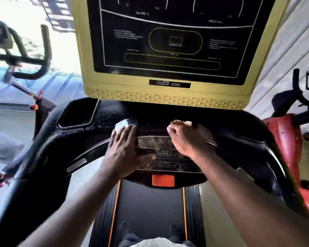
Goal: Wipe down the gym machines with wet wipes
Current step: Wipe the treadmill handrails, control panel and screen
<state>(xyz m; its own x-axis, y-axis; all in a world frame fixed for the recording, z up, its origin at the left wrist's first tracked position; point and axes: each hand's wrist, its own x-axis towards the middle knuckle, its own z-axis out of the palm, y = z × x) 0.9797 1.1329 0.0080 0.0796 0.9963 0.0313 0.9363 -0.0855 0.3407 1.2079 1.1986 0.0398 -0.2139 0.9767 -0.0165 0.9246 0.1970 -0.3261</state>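
I stand at a treadmill with a black console and a yellow-framed display. My left hand lies flat with straight fingers on the left side of the button panel. A pale patch shows just past its fingertips; I cannot tell whether it is a wipe or glare. My right hand is curled over a white wet wipe, pressing it on the panel's upper right part. Most of the wipe is hidden under the hand.
A red stop button sits below the panel, above the black belt. A cup holder is set into the console's left. An exercise bike's handlebars stand at left, a red machine at right beside a white wall.
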